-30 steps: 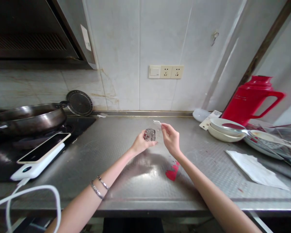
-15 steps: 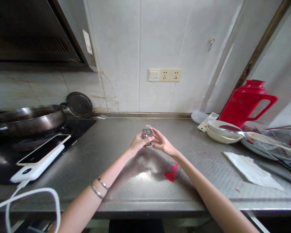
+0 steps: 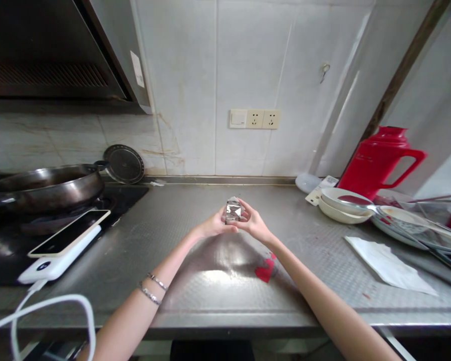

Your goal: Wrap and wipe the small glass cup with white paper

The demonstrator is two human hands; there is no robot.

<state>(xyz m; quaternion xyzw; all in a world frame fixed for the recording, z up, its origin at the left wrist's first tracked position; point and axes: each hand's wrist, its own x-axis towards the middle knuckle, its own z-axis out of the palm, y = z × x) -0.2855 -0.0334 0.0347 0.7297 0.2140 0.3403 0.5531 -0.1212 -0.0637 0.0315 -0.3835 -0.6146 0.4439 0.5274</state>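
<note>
Above the middle of the metal counter (image 3: pixel 173 260), a small silver block (image 3: pixel 233 210) with mirror-like facets is held between both hands. It looks like a mirror puzzle cube, though the fine seams are too small to make out. My left hand (image 3: pixel 212 224) grips its left side, thumb stretched along the lower edge. From the right, my right hand (image 3: pixel 256 224) has its fingertips on the block's right side, fingers curved around it. Parts of the block's sides are hidden behind the fingers.
A phone (image 3: pixel 69 233) lies on a white power bank (image 3: pixel 56 265) with a cable, partly over the stove. A steel pan (image 3: pixel 48 190) stands behind. Bowls (image 3: pixel 342 215), a red thermos (image 3: pixel 376 163) and a white tissue (image 3: pixel 391 265) are at right. Red patches (image 3: pixel 265 271) mark the counter.
The silver block has been turned, so broad bright facets now face me. My left hand has shifted lower around it, and my right fingers have closed onto its side.
</note>
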